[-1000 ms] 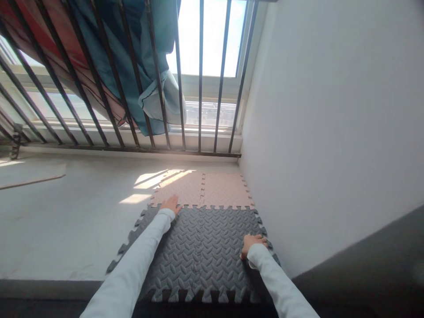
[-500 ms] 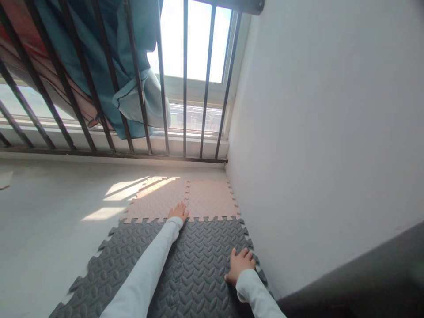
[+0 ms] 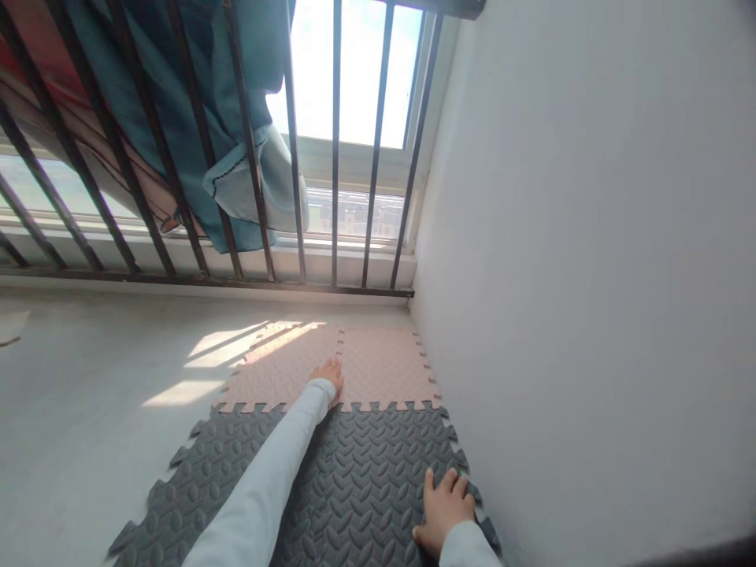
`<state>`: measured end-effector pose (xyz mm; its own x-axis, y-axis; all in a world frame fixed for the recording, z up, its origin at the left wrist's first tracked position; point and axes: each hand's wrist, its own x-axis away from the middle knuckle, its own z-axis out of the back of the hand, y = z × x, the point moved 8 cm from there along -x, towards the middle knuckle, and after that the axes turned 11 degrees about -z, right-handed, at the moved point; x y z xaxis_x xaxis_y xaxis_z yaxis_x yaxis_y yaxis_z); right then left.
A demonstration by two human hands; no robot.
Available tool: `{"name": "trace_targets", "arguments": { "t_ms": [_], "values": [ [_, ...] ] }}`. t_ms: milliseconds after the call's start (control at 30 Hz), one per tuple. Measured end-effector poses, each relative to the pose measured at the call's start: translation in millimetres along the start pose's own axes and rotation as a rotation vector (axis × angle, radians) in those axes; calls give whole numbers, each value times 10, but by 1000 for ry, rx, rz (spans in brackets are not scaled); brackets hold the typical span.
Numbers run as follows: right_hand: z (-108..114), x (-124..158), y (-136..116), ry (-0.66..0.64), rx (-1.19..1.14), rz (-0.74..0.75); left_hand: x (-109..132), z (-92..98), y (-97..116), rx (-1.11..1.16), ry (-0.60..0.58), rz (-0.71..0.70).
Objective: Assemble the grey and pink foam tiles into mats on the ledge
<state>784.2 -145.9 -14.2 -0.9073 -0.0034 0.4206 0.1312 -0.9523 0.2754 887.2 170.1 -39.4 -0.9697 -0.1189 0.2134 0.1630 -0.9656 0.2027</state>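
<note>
Two pink interlocking foam floor tiles (image 3: 331,366) lie side by side at the far end, joined to dark grey foam tiles (image 3: 366,465) with a raised leaf pattern. My left hand (image 3: 327,376) rests flat on the pink tiles, close to their middle seam and the grey border. My right hand (image 3: 442,512) presses on the grey tile near its toothed right edge, with fingers spread. Neither hand holds anything. White sleeves cover both forearms.
A white wall (image 3: 561,276) rises right beside the mats. Pale concrete floor (image 3: 88,378) extends left with sunlight patches. Ahead stands a window with black iron bars (image 3: 334,213), and a blue cloth (image 3: 230,134) hangs behind them.
My left hand has slid right toward the pink tiles' seam. My right hand has moved nearer me along the grey tile's right edge. The view has also shifted.
</note>
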Motion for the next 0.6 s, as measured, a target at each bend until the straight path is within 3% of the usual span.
{"name": "trace_targets", "arguments": {
  "t_ms": [233,433,600],
  "values": [
    [-44,14,19,-9,11,-1,-217,117,-124,13,-32,-38],
    [-107,-49,-1,159,-3,-7,-263,135,-159,2,-46,9],
    [-211,-128,-22,233,17,10,-450,332,-155,-34,-40,-15]
  ]
}}
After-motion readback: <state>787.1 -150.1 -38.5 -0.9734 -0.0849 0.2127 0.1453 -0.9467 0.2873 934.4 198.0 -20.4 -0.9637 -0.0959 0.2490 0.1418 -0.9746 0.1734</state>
